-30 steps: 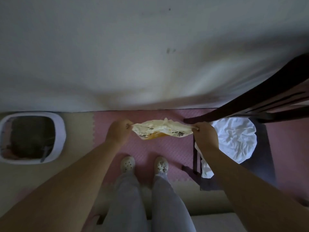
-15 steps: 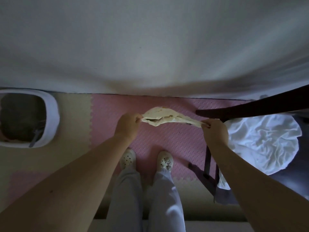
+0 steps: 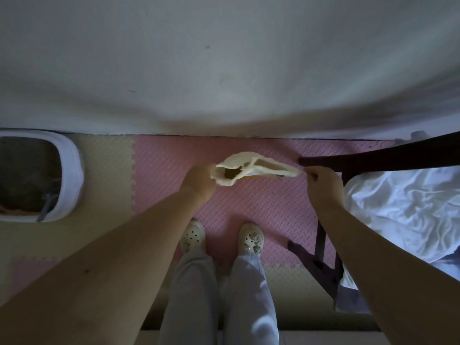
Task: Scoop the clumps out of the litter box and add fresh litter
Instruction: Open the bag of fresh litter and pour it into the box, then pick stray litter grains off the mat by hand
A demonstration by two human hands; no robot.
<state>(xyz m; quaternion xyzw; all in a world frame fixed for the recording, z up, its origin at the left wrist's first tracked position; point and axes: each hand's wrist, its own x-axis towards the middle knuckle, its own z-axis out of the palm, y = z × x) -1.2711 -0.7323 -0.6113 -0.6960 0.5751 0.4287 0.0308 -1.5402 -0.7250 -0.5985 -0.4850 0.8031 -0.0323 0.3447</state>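
A pale yellow plastic bag (image 3: pixel 251 168) is stretched between my two hands above the pink floor mat, its mouth spread open on the left side. My left hand (image 3: pixel 198 179) grips the bag's left edge. My right hand (image 3: pixel 322 181) pinches the bag's right end. The white litter box (image 3: pixel 71 175) sits on the floor at the far left, with dark litter inside. A grey scoop (image 3: pixel 46 206) leans in its near right corner.
A white wall (image 3: pixel 224 70) runs straight ahead. A dark wooden chair (image 3: pixel 373 160) stands at the right with white cloth (image 3: pixel 408 207) lying on it. Pink and cream foam mats (image 3: pixel 169 155) cover the floor. My feet in pale clogs stand below the bag.
The bag's mouth has spread wider between my hands. The view has shifted, so the litter box sits further left and the chair and cloth take more of the right side.
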